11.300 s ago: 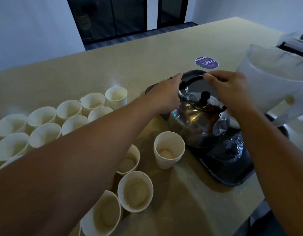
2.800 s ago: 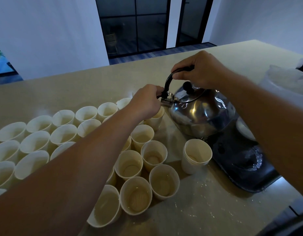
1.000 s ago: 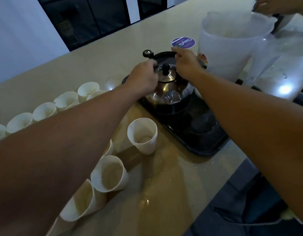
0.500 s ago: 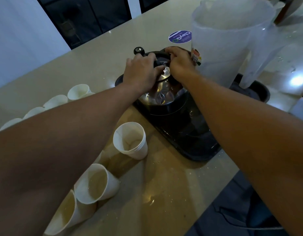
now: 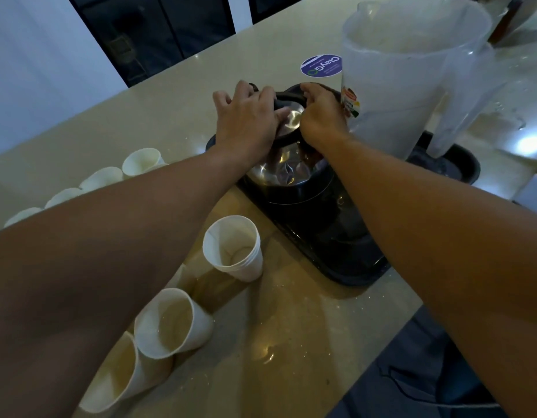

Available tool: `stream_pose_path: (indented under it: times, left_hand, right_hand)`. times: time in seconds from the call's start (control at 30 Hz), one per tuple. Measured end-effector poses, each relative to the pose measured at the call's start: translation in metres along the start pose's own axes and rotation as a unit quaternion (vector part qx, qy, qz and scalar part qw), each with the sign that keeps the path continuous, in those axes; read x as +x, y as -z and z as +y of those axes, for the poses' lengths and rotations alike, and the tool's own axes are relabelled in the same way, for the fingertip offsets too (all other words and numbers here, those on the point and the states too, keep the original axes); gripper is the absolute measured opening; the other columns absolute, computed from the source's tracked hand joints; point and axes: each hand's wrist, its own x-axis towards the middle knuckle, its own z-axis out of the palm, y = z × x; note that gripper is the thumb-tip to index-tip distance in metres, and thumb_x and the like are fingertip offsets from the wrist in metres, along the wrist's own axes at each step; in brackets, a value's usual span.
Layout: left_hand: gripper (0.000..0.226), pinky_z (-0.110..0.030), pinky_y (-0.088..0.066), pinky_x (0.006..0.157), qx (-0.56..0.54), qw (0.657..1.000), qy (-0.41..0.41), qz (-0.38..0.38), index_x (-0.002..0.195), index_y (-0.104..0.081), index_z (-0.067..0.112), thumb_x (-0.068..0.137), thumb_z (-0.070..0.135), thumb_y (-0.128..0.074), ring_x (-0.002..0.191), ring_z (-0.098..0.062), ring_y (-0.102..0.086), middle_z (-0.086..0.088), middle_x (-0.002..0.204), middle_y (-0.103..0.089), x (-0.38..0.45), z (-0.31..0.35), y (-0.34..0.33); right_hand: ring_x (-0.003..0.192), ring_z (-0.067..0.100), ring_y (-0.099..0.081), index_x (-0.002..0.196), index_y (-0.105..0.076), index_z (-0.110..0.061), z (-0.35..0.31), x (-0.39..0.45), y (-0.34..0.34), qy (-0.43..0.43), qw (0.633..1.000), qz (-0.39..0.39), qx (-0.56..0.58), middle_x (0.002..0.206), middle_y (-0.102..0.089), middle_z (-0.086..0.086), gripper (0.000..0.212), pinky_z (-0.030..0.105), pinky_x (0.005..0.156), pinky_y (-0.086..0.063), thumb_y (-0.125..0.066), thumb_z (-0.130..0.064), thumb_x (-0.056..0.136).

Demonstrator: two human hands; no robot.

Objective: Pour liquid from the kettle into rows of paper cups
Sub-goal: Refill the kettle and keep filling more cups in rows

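Your left hand [image 5: 246, 122] and right hand [image 5: 320, 117] both curl round the handle of the kettle [image 5: 287, 164], which sits on the black tray [image 5: 351, 260] near the counter's right edge, seemingly parked for refilling beside the jug [image 5: 403, 70]; cups [image 5: 231, 247] wait left.

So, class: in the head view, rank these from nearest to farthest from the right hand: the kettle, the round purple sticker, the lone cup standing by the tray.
1. Kettle: right hand is on it, on the tray.
2. Sticker: just beyond the hand, flat on the counter.
3. Lone cup: nearer the camera, left of the tray.
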Motion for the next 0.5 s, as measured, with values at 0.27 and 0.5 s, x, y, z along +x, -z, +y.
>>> stream_pose_path:
  times: [0.27, 0.5]
  left_hand:
    - [0.044, -0.044, -0.025, 0.096, -0.155, 0.968, 0.196, -0.020, 0.121, -0.053, 0.017, 0.106, 0.049, -0.026, 0.127, -0.025, -0.039, 0.000, 0.126, -0.058, 0.007, -0.017, 0.022]
    - [0.047, -0.044, -0.023, 0.098, -0.183, 0.956, 0.225, -0.038, 0.121, -0.052, 0.016, 0.106, 0.049, -0.023, 0.129, -0.025, -0.037, -0.001, 0.127, -0.057, 0.001, -0.024, 0.026]
  right_hand:
    - [0.105, 0.013, -0.063, 0.114, -0.069, -0.007, -0.031, -0.056, 0.028, 0.246, 0.933, 0.258, 0.042, 0.113, -0.071, 0.005, 0.025, 0.019, 0.092, -0.050, -0.053, -0.004, 0.095]
    - [0.097, 0.014, -0.058, 0.102, -0.070, -0.011, -0.004, -0.096, 0.069, 0.177, 0.829, 0.531, -0.025, 0.100, -0.064, 0.011, 0.021, 0.006, 0.093, -0.027, -0.069, -0.016, 0.082]
